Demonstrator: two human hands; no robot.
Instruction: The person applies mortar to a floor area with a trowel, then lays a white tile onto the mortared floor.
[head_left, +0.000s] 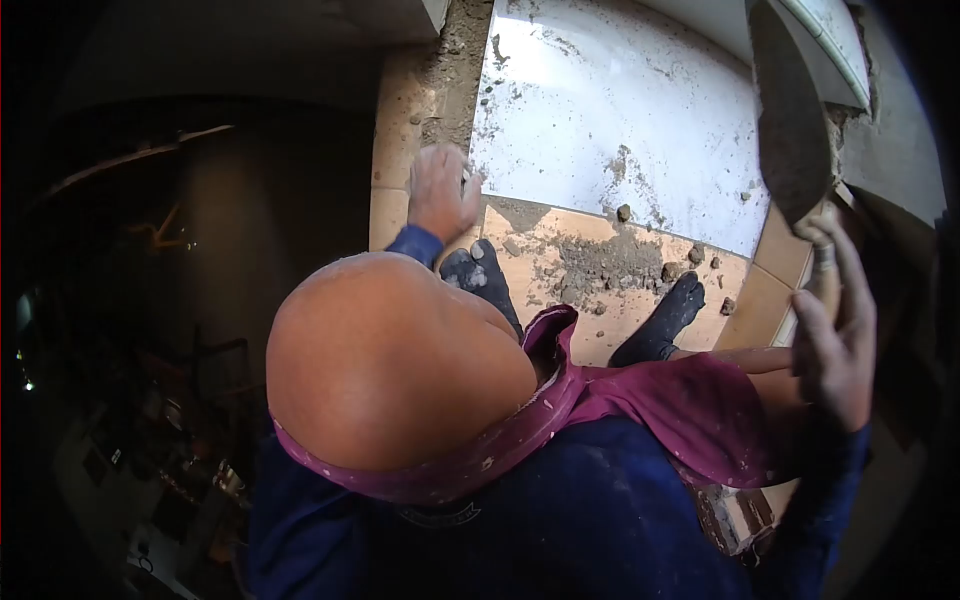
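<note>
My right hand (pixel 840 340) is wrapped round the wooden handle of a trowel (pixel 795 120). Its broad grey blade points up and away, raised at the right side. My left hand (pixel 440 190) is low over the dirt-filled gap (pixel 455 75) between the tan edge tiles and the white tile (pixel 620 110). Its fingers look curled and slightly blurred; a small pale spot shows by them, and what they hold, if anything, is hidden. Loose mortar crumbs (pixel 610 265) lie on the tan floor tile in front of my feet.
My feet in dark socks (pixel 665 320) stand on the tan tile among small lumps (pixel 624 213). A maroon cloth (pixel 690 410) hangs across my lap. Left of the tan edge tiles (pixel 390 205) is a dark lower area with clutter. A pale pipe (pixel 825 45) runs at upper right.
</note>
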